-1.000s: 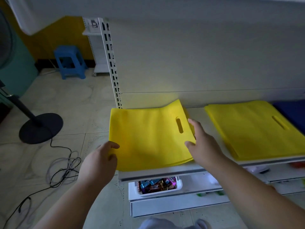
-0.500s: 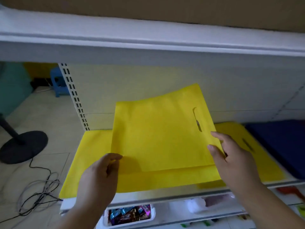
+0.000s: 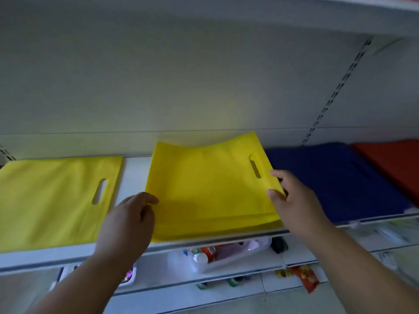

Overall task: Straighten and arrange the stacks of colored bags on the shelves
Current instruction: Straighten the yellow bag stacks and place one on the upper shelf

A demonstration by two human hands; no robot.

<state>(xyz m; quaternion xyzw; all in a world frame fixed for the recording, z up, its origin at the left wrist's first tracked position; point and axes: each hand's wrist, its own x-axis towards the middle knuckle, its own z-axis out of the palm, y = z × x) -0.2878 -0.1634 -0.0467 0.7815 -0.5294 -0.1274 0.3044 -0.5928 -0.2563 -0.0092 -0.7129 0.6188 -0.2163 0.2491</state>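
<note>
Bags in the middle yellow stack sit on the shelf, gripped at the left edge by the left hand and pinched at the right edge by the right hand. Its top layers look skewed and lifted at the back, so squaring remains. The left yellow stack, blue stack and red stack lie flat, seemingly done.

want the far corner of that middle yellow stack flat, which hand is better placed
Right hand: its fingers grip the middle yellow stack beside the raised far right corner. The left hand sits at the near left edge.
</note>
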